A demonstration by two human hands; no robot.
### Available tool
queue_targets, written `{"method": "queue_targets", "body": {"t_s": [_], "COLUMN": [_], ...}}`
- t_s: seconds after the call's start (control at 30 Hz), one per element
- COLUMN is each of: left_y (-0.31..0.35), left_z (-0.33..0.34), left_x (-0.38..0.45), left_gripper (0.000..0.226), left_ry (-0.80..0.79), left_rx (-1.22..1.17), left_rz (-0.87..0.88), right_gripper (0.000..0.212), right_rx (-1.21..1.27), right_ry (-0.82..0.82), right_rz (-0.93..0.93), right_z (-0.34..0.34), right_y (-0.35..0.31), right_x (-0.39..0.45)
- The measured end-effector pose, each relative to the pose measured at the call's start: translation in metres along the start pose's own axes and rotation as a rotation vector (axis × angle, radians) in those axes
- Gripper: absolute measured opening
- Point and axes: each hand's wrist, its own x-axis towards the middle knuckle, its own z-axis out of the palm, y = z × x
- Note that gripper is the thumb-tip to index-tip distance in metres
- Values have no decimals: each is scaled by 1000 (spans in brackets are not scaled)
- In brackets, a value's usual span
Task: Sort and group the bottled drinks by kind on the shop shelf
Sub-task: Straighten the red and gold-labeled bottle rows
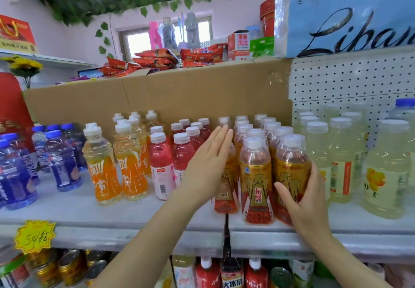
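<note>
My right hand (302, 194) curls round the front right gold-and-red bottle (290, 175) on the shelf (112, 218), thumb across its label. My left hand (207, 164) lies flat, fingers straight and together, against the left side of the same gold group. Left of it stand red bottles (160, 166), orange bottles (102, 164) and blue bottles (61, 159); pale yellow bottles (341, 162) stand to the right.

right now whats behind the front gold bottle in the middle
Behind the front gold bottle more gold bottles run back in rows to the cardboard box. Only their white caps and shoulders show; their labels are hidden.
</note>
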Motion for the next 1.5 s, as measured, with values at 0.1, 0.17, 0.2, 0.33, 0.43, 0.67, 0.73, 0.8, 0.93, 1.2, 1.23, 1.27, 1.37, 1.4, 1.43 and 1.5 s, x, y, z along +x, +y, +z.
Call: {"method": "queue_targets", "body": {"t_s": [0.1,0.17,0.2,0.33,0.43,0.67,0.73,0.8,0.93,1.2,1.23,1.27,1.37,1.4,1.43,1.5], "left_y": [-6,-12,-15,-23,-28,-40,-43,-43,-43,31,51,68,99,102,103,101], "left_z": [17,24,26,34,49,91,98,98,97,21,19,17,22,24,24,25], "left_x": [8,18,24,57,85,126,132,135,135,26,0,-18,-39,-38,-37,-35], "left_gripper": [125,120,116,67,44,46,38,33,43,64,73,87,119,121,121,121], "left_ry": [20,26,32,45,51,96,126,101,-56,383,397,364,216,193,185,169], "left_rx": [53,80,88,68,94,107,109,88,74,-910,-970,-982,-723,-661,-657,-681], "left_rz": [-20,-13,-8,-33,-73,-124,-129,-150,-203,-497,-478,-465,-442,-436,-443,-468], "right_gripper": [97,91,87,80,69,63,63,62,61,58,60,64,74,75,77,79], "right_rx": [-89,-218,-288,-525,-593,-615,-623,-627,-629,-398,-383,-376,-368,-365,-363,-347], "right_ry": [87,71,43,-31,-37,-8,-8,-9,-20,73,101,114,43,24,11,-2], "right_rz": [-157,-369,-462,-677,-756,-770,-777,-780,-768,-688,-622,-548,-384,-361,-339,-292], "right_z": [-5,-7,-7,1,6,6,6,6,6,-9,-11,-11,-10,-10,-11,-13], "right_y": [-13,-32,-41,-53,-48,-45,-45,-46,-47,-30,-24,-19,-13,-13,-14,-16], "right_x": [9,25,35,59,57,54,54,54,53,40,34,30,18,17,17,19]}}
